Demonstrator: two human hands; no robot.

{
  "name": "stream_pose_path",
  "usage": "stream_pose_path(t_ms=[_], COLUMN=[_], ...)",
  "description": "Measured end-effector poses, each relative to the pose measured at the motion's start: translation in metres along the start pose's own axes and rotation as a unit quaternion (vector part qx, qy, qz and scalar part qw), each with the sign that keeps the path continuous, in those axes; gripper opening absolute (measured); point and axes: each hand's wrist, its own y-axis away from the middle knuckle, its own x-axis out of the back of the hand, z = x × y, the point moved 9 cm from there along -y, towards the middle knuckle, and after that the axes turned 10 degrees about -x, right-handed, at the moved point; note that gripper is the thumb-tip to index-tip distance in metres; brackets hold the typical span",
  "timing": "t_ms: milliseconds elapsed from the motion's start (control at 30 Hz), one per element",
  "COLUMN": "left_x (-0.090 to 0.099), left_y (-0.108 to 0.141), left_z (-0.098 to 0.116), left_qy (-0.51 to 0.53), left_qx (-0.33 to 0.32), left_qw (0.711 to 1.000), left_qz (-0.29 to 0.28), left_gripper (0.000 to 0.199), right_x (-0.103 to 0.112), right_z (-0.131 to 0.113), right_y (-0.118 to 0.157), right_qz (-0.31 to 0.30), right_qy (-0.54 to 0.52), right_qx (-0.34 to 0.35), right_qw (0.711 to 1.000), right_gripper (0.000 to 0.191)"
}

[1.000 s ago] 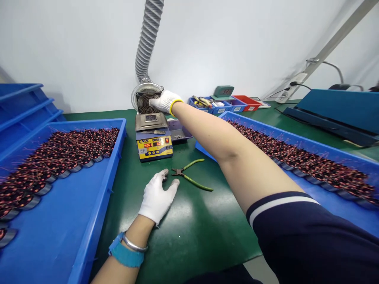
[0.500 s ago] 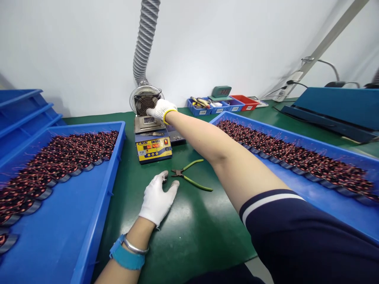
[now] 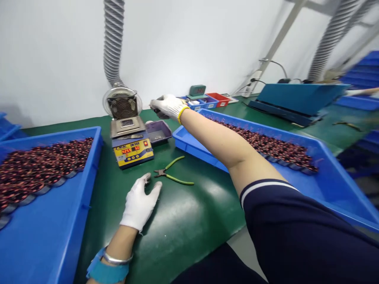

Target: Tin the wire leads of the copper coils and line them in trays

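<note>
My right hand [image 3: 169, 106], in a white knit glove with a yellow cuff, is raised to the right of the solder pot [image 3: 133, 152]. Its fingers are closed around a small dark part [image 3: 156, 111], mostly hidden by the glove. My left hand [image 3: 139, 203], also gloved, rests on the green bench with thumb and fingers apart and nothing visible between them. Just beyond its fingertips lie green-handled cutting pliers [image 3: 174, 171], their handles spread. The pot's yellow front has lit red digits, and a metal plate covers its top.
Blue trays of black parts with reddish wires stand at left [image 3: 85, 189] and right [image 3: 334, 161]. A grey bin [image 3: 160, 134] sits beside the pot, under a fume hose [image 3: 114, 43]. Small bins [image 3: 217, 100], a clock [image 3: 197, 90] and a teal machine [image 3: 296, 98] are farther back.
My right hand has left the top of the solder pot and moved right, the dark part now showing in its fingers. The view has turned right. My left hand stays by the pliers.
</note>
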Motion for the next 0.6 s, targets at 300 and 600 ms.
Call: stream_pose_path(t_ms=[300,600], left_x=[-0.003,-0.005], left_y=[0.003,0.009], left_z=[0.004,-0.001], left_qy=[-0.048,-0.067], left_qx=[0.032,0.016], left_qw=[0.998,0.997], left_qz=[-0.038,-0.029], left_gripper=[0.052,0.051], right_x=[0.081,0.069], right_z=[0.216,0.263], right_y=[0.046,0.063], right_qz=[0.109,0.109], right_qy=[0.078,0.327], right_qx=[-0.197,-0.137], right_qw=[0.971,0.929], right_gripper=[0.044,0.055])
